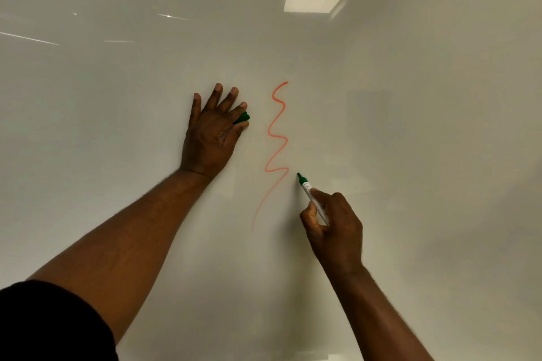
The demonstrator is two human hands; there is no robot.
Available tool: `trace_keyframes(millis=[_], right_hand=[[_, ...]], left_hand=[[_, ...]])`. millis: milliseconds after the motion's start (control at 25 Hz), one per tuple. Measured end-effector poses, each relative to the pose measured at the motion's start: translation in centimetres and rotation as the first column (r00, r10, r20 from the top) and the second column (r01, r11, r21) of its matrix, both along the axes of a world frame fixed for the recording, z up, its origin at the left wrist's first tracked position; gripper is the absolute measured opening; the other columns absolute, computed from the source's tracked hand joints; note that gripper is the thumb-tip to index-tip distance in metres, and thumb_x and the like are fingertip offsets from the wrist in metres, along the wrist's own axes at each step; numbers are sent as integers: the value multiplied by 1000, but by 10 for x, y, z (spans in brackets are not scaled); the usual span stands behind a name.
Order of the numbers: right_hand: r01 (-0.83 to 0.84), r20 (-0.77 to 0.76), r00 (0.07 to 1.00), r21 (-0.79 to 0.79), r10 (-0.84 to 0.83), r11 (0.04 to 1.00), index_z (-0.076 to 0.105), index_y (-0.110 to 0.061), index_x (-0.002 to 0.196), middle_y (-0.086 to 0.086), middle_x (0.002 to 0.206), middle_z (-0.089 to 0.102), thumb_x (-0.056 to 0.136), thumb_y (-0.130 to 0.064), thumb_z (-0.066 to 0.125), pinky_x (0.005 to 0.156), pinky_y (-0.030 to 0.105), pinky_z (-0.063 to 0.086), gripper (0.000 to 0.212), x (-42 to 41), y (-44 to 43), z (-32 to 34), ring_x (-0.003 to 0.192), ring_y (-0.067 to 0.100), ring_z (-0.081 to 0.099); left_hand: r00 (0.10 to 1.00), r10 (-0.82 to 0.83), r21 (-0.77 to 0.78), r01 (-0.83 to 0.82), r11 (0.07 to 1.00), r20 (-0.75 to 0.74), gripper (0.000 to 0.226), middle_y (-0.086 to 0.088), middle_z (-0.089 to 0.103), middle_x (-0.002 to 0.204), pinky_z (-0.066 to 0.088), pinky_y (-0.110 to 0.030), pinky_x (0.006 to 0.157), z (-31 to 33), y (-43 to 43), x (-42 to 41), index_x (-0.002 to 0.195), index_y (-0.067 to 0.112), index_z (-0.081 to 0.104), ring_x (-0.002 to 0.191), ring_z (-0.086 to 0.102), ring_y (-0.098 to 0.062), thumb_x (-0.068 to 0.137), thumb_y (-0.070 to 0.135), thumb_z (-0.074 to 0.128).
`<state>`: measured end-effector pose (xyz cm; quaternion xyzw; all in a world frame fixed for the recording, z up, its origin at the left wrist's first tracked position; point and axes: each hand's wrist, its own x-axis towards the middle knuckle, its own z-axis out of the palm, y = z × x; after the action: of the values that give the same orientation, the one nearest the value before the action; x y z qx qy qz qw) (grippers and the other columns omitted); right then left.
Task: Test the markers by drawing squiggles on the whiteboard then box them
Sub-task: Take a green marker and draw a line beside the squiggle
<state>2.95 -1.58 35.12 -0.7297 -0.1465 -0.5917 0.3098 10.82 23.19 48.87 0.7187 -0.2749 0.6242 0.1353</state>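
Observation:
The whiteboard (pixel 410 141) fills the whole view. A red-orange squiggle (pixel 277 138) runs down its middle and fades into a thin tail at the bottom. My right hand (pixel 334 228) grips an uncapped green marker (pixel 311 193), whose tip points up-left, just right of the squiggle's lowest bend. My left hand (pixel 212 135) rests flat on the board left of the squiggle, fingers spread. Its thumb and forefinger pinch the green marker cap (pixel 242 118).
Ceiling lights (pixel 312 2) reflect in the glossy board at the upper right, and thin bright streaks (pixel 29 38) cross its upper left. A black sleeve (pixel 44 322) covers my left upper arm at the bottom left corner.

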Motion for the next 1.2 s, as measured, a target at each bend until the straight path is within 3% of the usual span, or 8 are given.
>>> trace_keyframes(millis=[160,320,440,560,720,880,1040,1200], right_hand=[[-35,-87,996,-72,28,997,71,-16,112,-5,77,55,84,-15,67,58,24,43,28,-11,13,-30,68,14,54],[-47,-162,985,54,55,997,69,-17,111,-7,82,58,86,-18,66,61,22,43,25,-16,12,-46,70,10,56],[-89,-318,946,-99,53,991,69,-22,109,-7,83,59,86,-22,67,60,25,45,23,-23,20,-70,71,13,58],[-115,-481,876,-145,32,983,70,-29,110,-9,84,61,87,-28,63,62,27,41,23,-31,21,-86,69,14,57],[-96,-459,889,-162,11,982,69,-28,114,-11,87,64,90,-26,64,69,27,37,24,-46,15,-93,73,10,57],[-17,-498,865,-153,-62,988,66,-28,119,-12,95,65,90,-28,62,78,33,40,30,-57,8,-113,84,14,60],[27,-537,834,-191,-127,981,68,-34,109,-14,96,63,86,-19,71,84,34,34,27,-70,7,-137,90,15,59],[36,-561,818,-169,-126,985,72,-33,107,-12,109,60,81,-13,78,89,30,26,34,-81,7,-150,102,13,56]], left_hand=[[999,4,26,-3,1000,-47,37,0,42,148,9,-49,122,-29,4,-3,130,12,61,146,28,-21,97,29,60],[992,0,45,6,999,-124,35,-1,44,147,10,-48,122,-59,13,-10,128,13,63,146,27,-20,95,25,64],[986,-6,52,15,999,-165,33,-3,46,146,14,-51,121,-88,16,-19,125,13,65,145,31,-23,93,22,67],[965,-21,45,34,998,-261,32,-3,47,147,14,-51,121,-126,19,-29,123,14,66,146,31,-23,94,27,62],[904,2,38,16,999,-427,33,4,56,140,15,-53,120,-202,21,-61,119,23,68,144,34,-17,95,38,52],[812,-37,-120,-41,992,-583,32,13,70,116,15,-52,119,-266,8,-96,114,29,71,128,52,-13,90,47,61],[736,-57,-174,-83,981,-674,38,3,68,121,18,-52,120,-300,0,-115,117,27,69,125,54,-10,85,45,62],[716,-85,-159,-37,987,-693,36,6,68,120,19,-53,119,-312,-2,-129,116,26,70,125,54,-11,85,43,63]])
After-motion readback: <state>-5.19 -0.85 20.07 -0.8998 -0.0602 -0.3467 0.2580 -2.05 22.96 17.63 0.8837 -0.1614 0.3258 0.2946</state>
